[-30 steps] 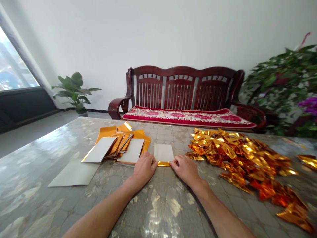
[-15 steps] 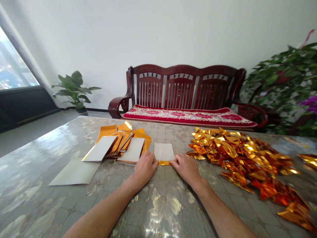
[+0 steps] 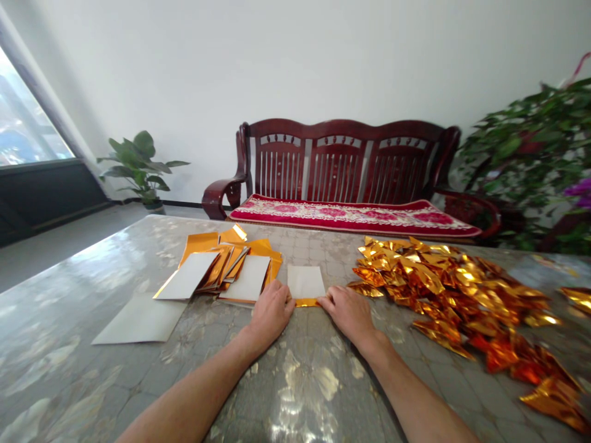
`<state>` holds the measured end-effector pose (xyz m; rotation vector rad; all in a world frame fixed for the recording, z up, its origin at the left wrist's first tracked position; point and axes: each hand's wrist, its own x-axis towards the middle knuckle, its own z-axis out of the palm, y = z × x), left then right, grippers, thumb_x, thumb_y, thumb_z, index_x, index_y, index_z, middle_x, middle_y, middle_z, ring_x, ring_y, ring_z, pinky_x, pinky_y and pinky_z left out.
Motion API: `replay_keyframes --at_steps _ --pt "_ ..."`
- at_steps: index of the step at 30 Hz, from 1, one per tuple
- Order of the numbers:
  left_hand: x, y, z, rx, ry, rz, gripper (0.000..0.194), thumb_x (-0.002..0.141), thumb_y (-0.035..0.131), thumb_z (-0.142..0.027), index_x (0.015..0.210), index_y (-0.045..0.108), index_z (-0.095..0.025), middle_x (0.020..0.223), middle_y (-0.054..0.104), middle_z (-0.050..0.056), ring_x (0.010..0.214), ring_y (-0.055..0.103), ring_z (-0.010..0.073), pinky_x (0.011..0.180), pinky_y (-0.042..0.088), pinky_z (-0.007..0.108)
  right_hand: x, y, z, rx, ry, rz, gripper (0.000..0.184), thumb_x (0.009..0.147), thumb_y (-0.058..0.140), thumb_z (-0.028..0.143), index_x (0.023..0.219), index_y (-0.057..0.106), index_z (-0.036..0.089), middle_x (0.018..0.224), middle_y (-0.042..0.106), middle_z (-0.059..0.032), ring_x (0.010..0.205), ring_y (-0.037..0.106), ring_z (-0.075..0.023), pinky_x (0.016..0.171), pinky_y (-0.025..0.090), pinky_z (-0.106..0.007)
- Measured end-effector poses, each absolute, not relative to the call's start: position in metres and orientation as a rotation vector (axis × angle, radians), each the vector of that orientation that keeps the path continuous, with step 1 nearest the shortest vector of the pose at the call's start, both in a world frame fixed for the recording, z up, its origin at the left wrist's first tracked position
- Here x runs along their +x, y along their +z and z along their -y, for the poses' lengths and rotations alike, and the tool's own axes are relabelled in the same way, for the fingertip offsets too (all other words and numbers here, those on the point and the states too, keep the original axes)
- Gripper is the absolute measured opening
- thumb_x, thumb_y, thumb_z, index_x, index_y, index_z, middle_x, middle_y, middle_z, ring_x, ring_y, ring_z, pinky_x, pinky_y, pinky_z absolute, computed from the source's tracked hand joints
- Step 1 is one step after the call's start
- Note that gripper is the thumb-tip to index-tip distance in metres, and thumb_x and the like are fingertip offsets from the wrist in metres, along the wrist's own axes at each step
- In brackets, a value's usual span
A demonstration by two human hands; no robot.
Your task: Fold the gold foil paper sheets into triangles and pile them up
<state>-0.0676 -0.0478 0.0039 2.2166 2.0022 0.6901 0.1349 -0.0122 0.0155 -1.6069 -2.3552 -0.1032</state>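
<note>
A sheet of gold foil paper (image 3: 305,281) lies white side up in the middle of the table, its near edge turned over into a narrow gold strip. My left hand (image 3: 272,306) has its fingers closed at the left end of that strip. At the right end, my right hand (image 3: 348,309) pinches the strip between thumb and curled fingers. Beside my left hand is a loose stack of gold foil sheets (image 3: 264,247), some with the white side up. Right of my right hand spreads a heap of folded gold foil pieces (image 3: 429,277).
One white sheet (image 3: 141,320) lies at the left of the stack. Clear plastic (image 3: 545,271) rests at the table's right side. Behind the patterned table (image 3: 305,381) stands a dark wooden bench (image 3: 335,166) with a red floral cover (image 3: 351,213). Potted plants flank it.
Both hands stay on the folded strip in almost the same place. The view has shifted very slightly; nothing else visibly differs.
</note>
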Motion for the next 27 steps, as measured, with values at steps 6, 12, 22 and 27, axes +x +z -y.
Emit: replay_keyframes --at_steps 6,12,22,27 --pt "-0.067 0.005 0.048 2.192 0.7 -1.994 0.009 0.087 0.055 -0.019 0.079 0.058 -0.018 0.086 0.057 0.004 0.089 0.056 0.0199 0.082 0.044 0.03 0.133 0.018 0.012 -1.631 -0.107 2.366 0.029 0.091 0.058 0.043 0.072 0.063 0.021 0.082 0.071 -0.0016 0.079 0.062 -0.0174 0.06 0.025 -0.029" --pt "-0.062 0.006 0.052 2.307 0.77 -1.959 0.03 0.086 0.053 -0.01 0.113 0.06 -0.021 0.117 0.056 0.008 0.112 0.05 0.0227 0.099 0.044 0.039 0.132 0.02 0.014 -1.675 -0.086 2.357 0.029 0.091 0.058 0.043 0.073 0.063 0.021 0.083 0.071 -0.0016 0.079 0.063 -0.0174 0.059 0.025 -0.029" --pt "-0.053 0.016 0.065 2.66 0.41 -1.593 0.031 0.093 0.046 -0.011 0.117 0.063 -0.02 0.116 0.066 0.008 0.113 0.056 0.0211 0.101 0.044 0.035 0.134 0.02 0.013 -1.753 -0.034 2.288 0.03 0.09 0.058 0.047 0.075 0.063 0.022 0.083 0.07 -0.0021 0.081 0.063 -0.018 0.061 0.029 -0.028" --pt "-0.046 0.016 0.073 2.669 0.295 -1.696 0.037 0.094 0.046 -0.012 0.128 0.056 -0.016 0.134 0.059 0.011 0.124 0.053 0.0233 0.104 0.043 0.036 0.131 0.018 0.017 -1.746 -0.107 2.249 0.026 0.092 0.055 0.045 0.084 0.061 0.021 0.09 0.068 -0.005 0.086 0.061 -0.0205 0.07 0.034 -0.03"
